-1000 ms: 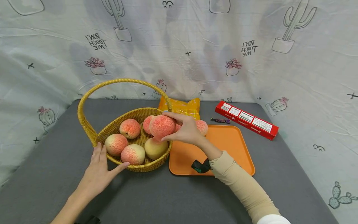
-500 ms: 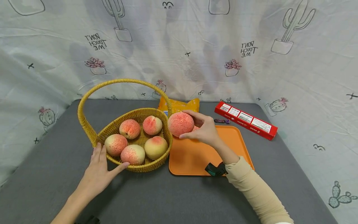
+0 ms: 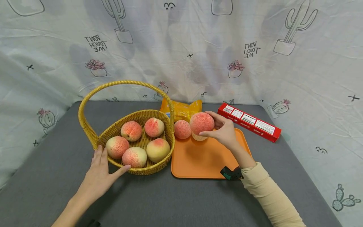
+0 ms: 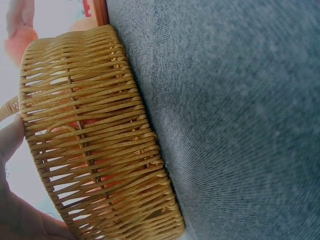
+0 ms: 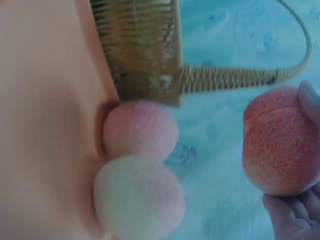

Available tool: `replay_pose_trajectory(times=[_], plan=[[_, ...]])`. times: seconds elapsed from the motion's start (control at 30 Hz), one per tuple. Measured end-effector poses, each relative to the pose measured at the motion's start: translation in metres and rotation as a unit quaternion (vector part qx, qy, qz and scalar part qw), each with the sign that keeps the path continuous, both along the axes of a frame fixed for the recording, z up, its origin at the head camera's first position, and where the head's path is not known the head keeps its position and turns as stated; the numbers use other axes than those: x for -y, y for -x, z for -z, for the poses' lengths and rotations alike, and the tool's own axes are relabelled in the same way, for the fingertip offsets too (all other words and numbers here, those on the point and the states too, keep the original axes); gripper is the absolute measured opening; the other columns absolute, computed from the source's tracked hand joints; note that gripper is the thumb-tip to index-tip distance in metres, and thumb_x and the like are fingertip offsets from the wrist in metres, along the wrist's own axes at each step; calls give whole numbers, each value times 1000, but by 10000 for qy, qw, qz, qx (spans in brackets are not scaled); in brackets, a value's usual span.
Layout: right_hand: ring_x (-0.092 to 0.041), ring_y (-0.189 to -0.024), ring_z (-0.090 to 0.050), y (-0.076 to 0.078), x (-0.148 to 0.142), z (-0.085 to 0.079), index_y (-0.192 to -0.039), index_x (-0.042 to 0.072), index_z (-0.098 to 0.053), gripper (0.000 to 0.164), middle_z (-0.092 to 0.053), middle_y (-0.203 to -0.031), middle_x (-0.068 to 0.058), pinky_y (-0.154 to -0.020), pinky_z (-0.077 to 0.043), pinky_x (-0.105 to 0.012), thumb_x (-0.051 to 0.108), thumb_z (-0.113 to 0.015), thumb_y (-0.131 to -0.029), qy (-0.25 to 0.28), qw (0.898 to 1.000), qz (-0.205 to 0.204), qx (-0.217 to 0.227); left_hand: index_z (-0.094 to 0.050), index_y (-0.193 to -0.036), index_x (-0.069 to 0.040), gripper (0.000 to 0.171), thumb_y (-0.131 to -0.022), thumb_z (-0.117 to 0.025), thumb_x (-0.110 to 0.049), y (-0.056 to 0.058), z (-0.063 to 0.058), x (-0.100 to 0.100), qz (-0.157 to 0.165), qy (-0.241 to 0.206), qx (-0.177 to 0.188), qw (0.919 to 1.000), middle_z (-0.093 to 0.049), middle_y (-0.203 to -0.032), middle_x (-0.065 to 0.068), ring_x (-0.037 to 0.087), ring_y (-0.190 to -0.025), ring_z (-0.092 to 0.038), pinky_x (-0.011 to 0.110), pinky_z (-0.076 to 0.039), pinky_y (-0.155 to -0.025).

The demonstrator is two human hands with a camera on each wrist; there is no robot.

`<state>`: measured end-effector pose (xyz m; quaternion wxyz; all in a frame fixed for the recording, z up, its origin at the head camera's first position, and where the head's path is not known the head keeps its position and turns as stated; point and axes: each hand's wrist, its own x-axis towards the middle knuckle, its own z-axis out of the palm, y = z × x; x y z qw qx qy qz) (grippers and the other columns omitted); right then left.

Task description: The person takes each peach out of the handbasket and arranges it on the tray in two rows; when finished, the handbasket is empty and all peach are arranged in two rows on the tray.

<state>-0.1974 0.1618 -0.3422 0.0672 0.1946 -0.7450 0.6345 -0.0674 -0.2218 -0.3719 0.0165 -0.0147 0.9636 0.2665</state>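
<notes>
My right hand (image 3: 224, 130) pinches a red peach (image 3: 202, 123) between thumb and fingers, above the far part of the orange tray (image 3: 195, 164). In the right wrist view that peach (image 5: 280, 142) hangs apart from two others. Those two, a pink peach (image 3: 182, 129) and a paler peach (image 3: 199, 137), lie on the tray beside the basket; the held one partly covers the paler. My left hand (image 3: 97, 175) rests on the near left rim of the yellow wicker basket (image 3: 150, 170), thumb and fingers spread. Several peaches (image 3: 134, 157) sit inside, under a tall arched handle (image 3: 127, 82).
Behind the basket and tray lies a yellow packet (image 3: 184, 111). A long red box (image 3: 249, 122) stands at the back right. The grey table (image 3: 170, 201) stretches in front, and a printed curtain (image 3: 181, 72) hangs behind.
My right hand has carried the peach rightward from over the basket to over the tray, uncovering the peaches on the basket's right side. My left hand has stayed on the rim.
</notes>
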Motion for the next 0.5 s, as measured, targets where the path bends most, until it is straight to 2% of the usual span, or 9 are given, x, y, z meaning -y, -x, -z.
replay_pose_trajectory(times=[0.17,0.3,0.5], plan=[[-15,-109,-63,6,-19,4,-135,-4,-53,69,-58,-131,-21,-88,-52,-25,-6,-82,-72,-4,9967,559,597,3,-148,16,114,-90,-57,-62,2,1,-1,17,-22,41,10000,11,-153,37,51,-141,9,74,-18,-101],[-23,-118,-58,12,-33,11,-138,0,-53,70,-57,-135,-18,-89,-51,-23,1,-83,-75,-139,9896,973,1050,4,-148,16,114,-90,-56,-62,3,1,0,35,-24,65,10000,12,-153,37,52,-140,10,74,-17,-101],[-27,-124,-53,17,-47,21,-141,0,-49,71,-53,-139,-17,-97,-48,-27,7,-82,-78,-229,9790,1323,1531,5,-147,17,114,-91,-55,-61,2,3,2,54,16,88,9999,13,-152,38,52,-140,12,73,-15,-102]])
